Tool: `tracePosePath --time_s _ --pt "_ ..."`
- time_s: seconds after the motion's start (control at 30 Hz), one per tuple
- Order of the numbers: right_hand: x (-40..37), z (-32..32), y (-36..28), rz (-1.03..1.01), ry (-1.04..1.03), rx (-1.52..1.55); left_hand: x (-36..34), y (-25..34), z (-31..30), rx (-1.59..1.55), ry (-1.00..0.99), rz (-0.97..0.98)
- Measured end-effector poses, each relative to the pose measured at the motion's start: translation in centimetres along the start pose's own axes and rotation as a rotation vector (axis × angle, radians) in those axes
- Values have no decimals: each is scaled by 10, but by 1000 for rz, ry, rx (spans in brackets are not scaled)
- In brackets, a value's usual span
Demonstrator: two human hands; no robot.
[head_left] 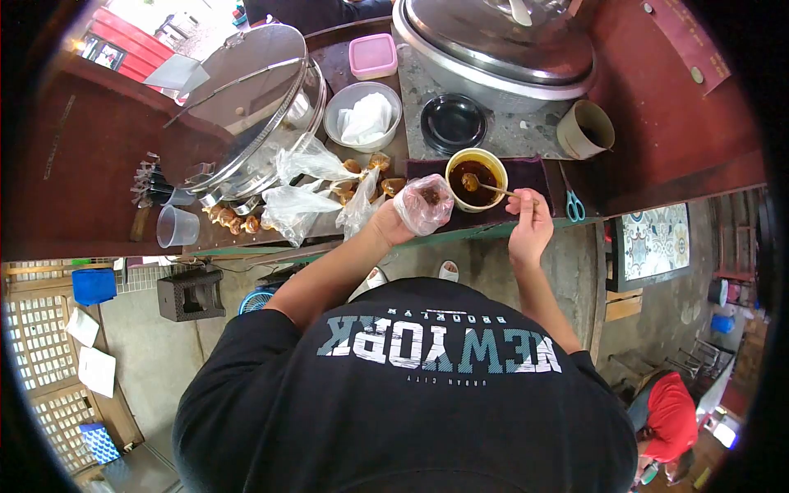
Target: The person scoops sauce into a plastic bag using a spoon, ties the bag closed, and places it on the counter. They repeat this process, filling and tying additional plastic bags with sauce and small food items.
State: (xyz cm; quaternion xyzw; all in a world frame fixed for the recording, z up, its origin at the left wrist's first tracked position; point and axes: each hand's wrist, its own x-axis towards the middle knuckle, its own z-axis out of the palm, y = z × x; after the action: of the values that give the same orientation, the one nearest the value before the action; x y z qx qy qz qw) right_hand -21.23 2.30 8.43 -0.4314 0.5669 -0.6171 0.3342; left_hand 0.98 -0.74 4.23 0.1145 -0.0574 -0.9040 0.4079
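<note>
The person's black T-shirt with pale lettering (436, 394) filled the foreground. Beyond it, the left hand (421, 205), sheathed in a clear plastic bag, clasped a small brown piece of food (430, 196) just beside the round yellow bowl of dark brown sauce (503, 171) on the brown wooden counter (674, 123). The right hand (530, 223) pinched a thin metal spoon (493, 188), its tip in the sauce.

A street-food stall in the open air: a dark counter (115, 164) carries a huge lidded pot (501, 49) far right, skewered fried snacks (234, 220), a bowl of brown sauce (477, 177) and plastic cups (177, 226) at the left, with bare concrete ground (156, 345) nearby.
</note>
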Motion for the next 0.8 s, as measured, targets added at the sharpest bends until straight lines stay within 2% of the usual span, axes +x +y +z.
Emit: tracePosePath --time_s 0.13,0.33,0.47,0.67,0.8 --pt "-6 0 8 26 -56 -18 3 1 -5 37 -18 -12" --pt "2 -6 14 195 10 160 2 0 -8 83 -42 8" --pt "6 -8 15 234 52 212 3 1 -10 132 -61 3" --pt "11 -9 16 247 113 322 0 0 -6 38 3 1" --pt "11 -10 20 257 123 362 2 1 -16 21 -32 -11"
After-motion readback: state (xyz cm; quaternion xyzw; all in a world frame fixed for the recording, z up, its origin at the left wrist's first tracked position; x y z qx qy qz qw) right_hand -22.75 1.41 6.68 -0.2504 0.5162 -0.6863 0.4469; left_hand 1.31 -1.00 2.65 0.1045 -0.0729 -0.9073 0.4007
